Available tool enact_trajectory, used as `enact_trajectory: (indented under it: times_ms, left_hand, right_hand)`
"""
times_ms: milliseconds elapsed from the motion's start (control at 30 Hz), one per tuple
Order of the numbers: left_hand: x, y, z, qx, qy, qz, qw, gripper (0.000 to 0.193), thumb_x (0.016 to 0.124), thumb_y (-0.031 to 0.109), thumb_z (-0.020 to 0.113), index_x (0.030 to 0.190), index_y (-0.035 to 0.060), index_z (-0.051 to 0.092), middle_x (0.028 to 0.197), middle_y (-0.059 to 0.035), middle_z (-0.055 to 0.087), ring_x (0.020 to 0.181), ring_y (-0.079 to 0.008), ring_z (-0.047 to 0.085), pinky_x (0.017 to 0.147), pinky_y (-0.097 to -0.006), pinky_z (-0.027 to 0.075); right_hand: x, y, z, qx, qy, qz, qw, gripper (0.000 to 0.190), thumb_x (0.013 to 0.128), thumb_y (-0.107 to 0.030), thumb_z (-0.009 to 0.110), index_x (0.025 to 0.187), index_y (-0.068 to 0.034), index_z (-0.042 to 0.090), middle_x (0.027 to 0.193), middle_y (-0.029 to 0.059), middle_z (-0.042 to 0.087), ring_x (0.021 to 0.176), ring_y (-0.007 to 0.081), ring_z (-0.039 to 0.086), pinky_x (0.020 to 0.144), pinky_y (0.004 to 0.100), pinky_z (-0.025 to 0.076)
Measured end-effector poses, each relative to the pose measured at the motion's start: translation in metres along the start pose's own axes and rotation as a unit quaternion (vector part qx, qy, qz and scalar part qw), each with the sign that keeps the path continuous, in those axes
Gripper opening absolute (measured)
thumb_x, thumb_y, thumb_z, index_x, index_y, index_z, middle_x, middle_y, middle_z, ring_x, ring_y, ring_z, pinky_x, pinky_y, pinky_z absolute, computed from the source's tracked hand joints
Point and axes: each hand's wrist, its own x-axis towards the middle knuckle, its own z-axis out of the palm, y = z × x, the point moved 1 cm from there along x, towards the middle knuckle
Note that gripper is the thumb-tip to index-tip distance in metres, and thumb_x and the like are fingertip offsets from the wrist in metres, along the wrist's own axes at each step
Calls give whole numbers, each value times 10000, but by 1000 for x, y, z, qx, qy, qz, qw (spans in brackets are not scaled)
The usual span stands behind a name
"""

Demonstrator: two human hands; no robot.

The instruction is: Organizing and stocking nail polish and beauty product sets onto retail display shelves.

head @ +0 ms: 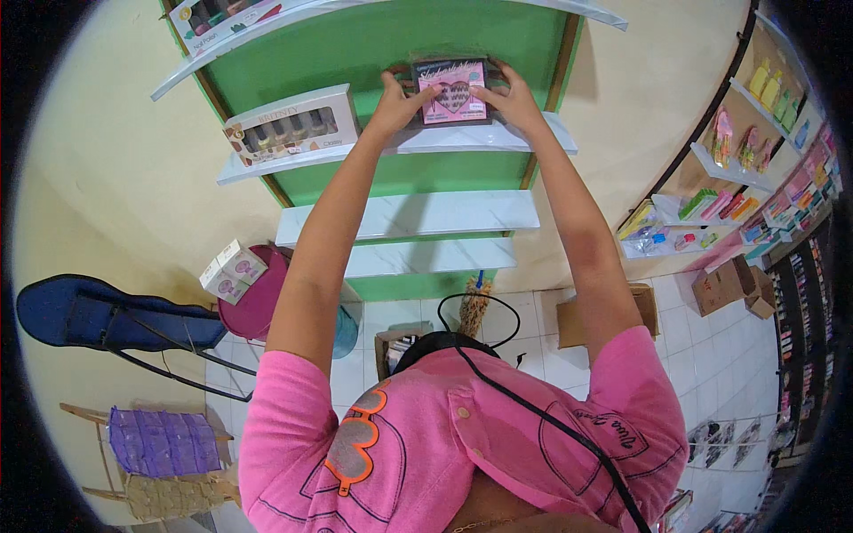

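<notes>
Both my hands hold a stack of flat eyelash boxes, the front one pink and black with a heart-shaped window. The stack stands upright at the right part of a white marbled shelf with a green back panel. My left hand grips its left side, thumb on the front. My right hand grips the right side, thumb also on the front; the fingers of both hands are partly hidden behind the boxes. Left of my left hand, a white nail polish box with a window stands on the same shelf.
Another nail polish box stands on the shelf above. Lower shelves lie beneath. An ironing board and a magenta tub with small white boxes are at left; cardboard boxes and stocked wall shelves are at right.
</notes>
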Motion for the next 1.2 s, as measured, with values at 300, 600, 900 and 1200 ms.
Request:
enact_trajectory:
  times_ms: [300, 600, 900, 1200]
  left_hand:
    - [10, -17, -7, 41, 3, 39, 998, 660, 608, 316, 706, 1049, -44, 373, 890, -130, 537, 794, -179, 526, 701, -269, 425]
    - [2, -10, -17, -55, -116, 4, 992, 632, 607, 199, 713, 1081, -69, 391, 899, -110, 557, 803, -153, 534, 706, -271, 441]
    - [0, -3, -13, -45, -119, -17, 992, 517, 629, 163, 692, 1035, -58, 462, 852, -93, 578, 782, -128, 537, 729, -240, 413]
    - [5, -15, -16, -63, -165, -45, 983, 559, 651, 217, 674, 1081, -51, 438, 982, -108, 538, 892, -166, 511, 800, -258, 389]
  right_hand:
    - [-11, -8, 2, -12, 13, 22, 1000, 772, 614, -178, 707, 1215, 8, 258, 1061, 163, 434, 922, 230, 484, 692, 298, 455]
    - [-6, -1, -5, -65, 0, 21, 998, 786, 593, -196, 717, 1215, -8, 276, 1055, 150, 447, 920, 237, 474, 733, 321, 438]
    - [-8, 1, -11, -23, -18, 45, 999, 824, 571, -219, 730, 1214, -1, 263, 1052, 160, 448, 956, 242, 473, 755, 323, 433]
    - [-9, -5, -12, 11, -20, 68, 997, 831, 562, -178, 735, 1223, -20, 255, 1046, 157, 429, 925, 235, 484, 730, 317, 441]
